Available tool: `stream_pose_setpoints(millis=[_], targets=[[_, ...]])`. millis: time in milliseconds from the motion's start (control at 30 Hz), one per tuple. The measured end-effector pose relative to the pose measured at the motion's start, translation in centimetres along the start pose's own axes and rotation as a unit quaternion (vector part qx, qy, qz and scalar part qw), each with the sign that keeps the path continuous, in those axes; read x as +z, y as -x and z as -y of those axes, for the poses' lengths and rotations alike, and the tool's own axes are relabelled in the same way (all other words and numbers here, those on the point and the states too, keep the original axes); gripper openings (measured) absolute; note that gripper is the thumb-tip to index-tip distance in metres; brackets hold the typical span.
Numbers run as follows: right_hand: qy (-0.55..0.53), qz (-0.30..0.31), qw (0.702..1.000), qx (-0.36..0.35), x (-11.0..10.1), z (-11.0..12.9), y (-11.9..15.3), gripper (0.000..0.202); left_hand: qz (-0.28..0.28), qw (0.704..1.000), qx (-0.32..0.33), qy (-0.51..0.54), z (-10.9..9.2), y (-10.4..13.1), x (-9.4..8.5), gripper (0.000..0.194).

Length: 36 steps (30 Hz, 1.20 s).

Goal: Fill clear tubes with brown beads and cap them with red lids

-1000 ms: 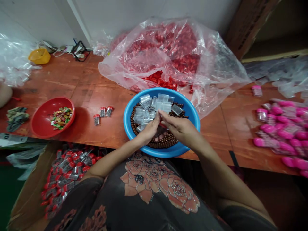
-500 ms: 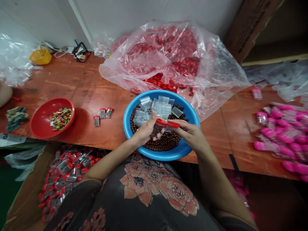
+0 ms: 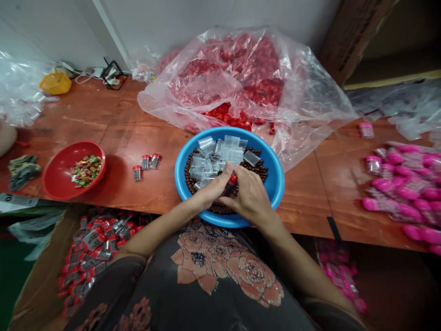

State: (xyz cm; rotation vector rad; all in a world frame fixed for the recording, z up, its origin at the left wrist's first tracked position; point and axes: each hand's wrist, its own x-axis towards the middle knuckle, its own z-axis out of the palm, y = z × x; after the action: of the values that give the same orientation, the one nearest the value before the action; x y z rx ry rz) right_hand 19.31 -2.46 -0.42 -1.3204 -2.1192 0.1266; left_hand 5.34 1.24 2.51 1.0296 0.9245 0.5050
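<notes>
My left hand (image 3: 217, 185) and my right hand (image 3: 251, 193) are closed together around a small clear plastic jar with a red lid (image 3: 233, 179). Only part of the lid and the dark contents show between my fingers. Both hands are over a blue basin (image 3: 179, 186). In it lie many brown beads (image 3: 259, 171) and, on top of them, a heap of clear plastic containers without lids (image 3: 232, 155).
Left on the table are filled red-lidded jars (image 3: 137, 174), a red bowl (image 3: 51, 177) with wrapped sweets and a cloth (image 3: 23, 172). Behind the basin lies a plastic bag of red lids (image 3: 241, 78). Pink-lidded jars (image 3: 408, 193) are at right; a carton of red-lidded jars (image 3: 93, 248) is below left.
My right hand has moved left and wrapped over the jar's top, closing in against my left hand. The loose open red lid now sits on the jar, mostly covered by fingers.
</notes>
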Motion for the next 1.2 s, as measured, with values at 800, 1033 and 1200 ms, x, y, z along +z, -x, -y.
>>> stream_pose_setpoints(millis=[800,1033,1200], targets=[[0.080,-0.084,0.989,-0.087,-0.3,-0.6,-0.6,0.073,-0.062,0.984,0.155,0.064,1.3,2.2,-1.6,0.049],[0.038,-0.086,0.990,-0.108,0.1,0.9,-1.0,0.077,-0.077,0.982,0.170,0.034,1.6,3.3,-1.7,0.037],[-0.042,0.003,0.999,-0.006,-1.8,-3.5,-2.7,0.092,-0.275,0.934,0.220,-0.056,0.8,4.5,-9.5,0.042]])
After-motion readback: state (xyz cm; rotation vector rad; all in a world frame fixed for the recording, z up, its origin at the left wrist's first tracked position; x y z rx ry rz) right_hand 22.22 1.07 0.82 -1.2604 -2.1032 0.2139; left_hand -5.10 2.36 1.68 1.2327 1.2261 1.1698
